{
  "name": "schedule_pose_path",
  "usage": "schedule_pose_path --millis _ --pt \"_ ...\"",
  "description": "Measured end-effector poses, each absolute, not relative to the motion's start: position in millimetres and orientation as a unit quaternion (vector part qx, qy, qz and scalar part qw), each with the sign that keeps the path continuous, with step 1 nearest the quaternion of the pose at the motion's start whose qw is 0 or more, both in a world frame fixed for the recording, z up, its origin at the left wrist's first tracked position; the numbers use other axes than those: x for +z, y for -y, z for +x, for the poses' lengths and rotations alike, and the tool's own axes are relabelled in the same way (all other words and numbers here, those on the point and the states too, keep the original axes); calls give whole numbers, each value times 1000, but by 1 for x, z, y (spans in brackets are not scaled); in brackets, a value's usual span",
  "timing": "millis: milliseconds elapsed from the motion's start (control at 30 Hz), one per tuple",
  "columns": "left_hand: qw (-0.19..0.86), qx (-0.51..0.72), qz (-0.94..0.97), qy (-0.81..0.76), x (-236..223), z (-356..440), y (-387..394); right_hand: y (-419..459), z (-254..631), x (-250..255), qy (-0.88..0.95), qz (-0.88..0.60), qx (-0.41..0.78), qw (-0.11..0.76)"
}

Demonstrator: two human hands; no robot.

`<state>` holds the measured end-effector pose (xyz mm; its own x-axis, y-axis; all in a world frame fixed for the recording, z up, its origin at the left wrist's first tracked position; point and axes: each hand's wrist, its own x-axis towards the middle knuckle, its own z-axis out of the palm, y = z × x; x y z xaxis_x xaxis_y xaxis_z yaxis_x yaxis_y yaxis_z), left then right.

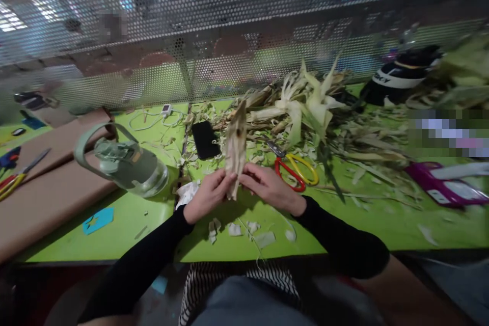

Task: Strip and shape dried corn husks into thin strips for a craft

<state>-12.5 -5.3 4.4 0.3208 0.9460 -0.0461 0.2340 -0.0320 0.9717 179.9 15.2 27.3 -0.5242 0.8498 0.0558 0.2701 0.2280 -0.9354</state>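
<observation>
While in the pinch of left hand (211, 194) and right hand (270, 186), one husk (236, 145) near one phone (206, 140).

Lime green colours the table (130, 237), with pale cream on the held husk (235, 147), which has a small dark spot, while the piled husks (301, 104) mix yellowish green, cream and tan. The scissors (292, 169) have one red and one yellow handle loop, the bottle (122, 163) is sage green and clear, the phone (206, 139) black, the card (98, 220) bright blue and the wrapping paper (72, 178) brown. Both sleeves (147, 254) are solid black, the striped cloth (194, 285) is black and white, and the tape dispenser (443, 186) is magenta.
</observation>
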Motion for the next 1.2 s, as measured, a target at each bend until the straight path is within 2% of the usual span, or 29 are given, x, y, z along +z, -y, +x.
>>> schedule_pose_path --millis 167,333,433,633,800,967,1067,1200 --pt "520 296 644 -477 5 -12 6 -16 181 26 714 -428 427 352" --pt "502 291 667 -467 3 -13 8 -16 180 26 761 -406 414 293" --pt "510 303 657 -466 2 -15 7 -14 177 24 766 -417 389 297" --pt "580 296 621 -437 11 -16 6 -18 180 22 715 -429 472 288" --pt "506 312 648 -476 11 -17 2 -27 186 24 696 -430 496 289" --pt "476 282 695 -458 11 -18 -1 -23 184 24 734 -415 492 218" --pt "493 280 702 -431 14 -17 -3 -20 182 24 725 -455 470 215" --pt "568 267 665 -405 15 -17 -7 -28 183 23 703 -471 477 237"
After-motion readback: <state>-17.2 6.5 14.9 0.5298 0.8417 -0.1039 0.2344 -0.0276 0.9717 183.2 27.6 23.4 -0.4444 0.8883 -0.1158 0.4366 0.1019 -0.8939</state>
